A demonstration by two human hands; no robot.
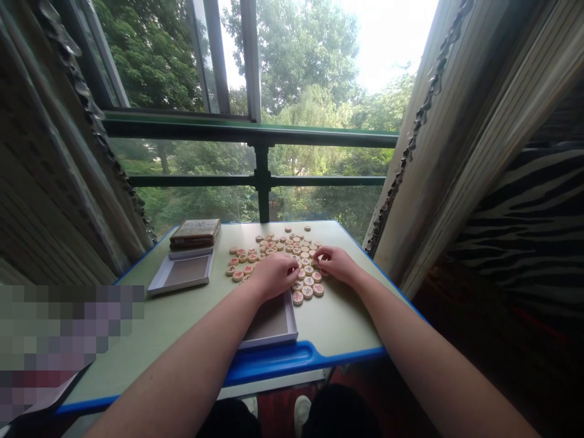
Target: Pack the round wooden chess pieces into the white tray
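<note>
Round wooden xiangqi pieces (307, 292) with red and dark characters lie spread over the middle of the table, most of them face up. My left hand (276, 275) reaches across the near part of the spread, its fingers bent and drawn together among the pieces; whatever is in them is hidden. Beneath that wrist lies a shallow open box tray (292, 328), partly covered by my forearm. At the right edge of the pieces, my right hand (338, 264) has its thumb and fingertips close together in a pinch. Anything between those fingertips is too small to make out.
Another shallow box part (180, 283) lies at the left, with a stacked, folded board-like bundle (195, 231) behind it. The pale table (347, 328) has a blue rim with a moulded trough in front. Curtains and a railed window stand beyond. A blurred patch covers the lower left.
</note>
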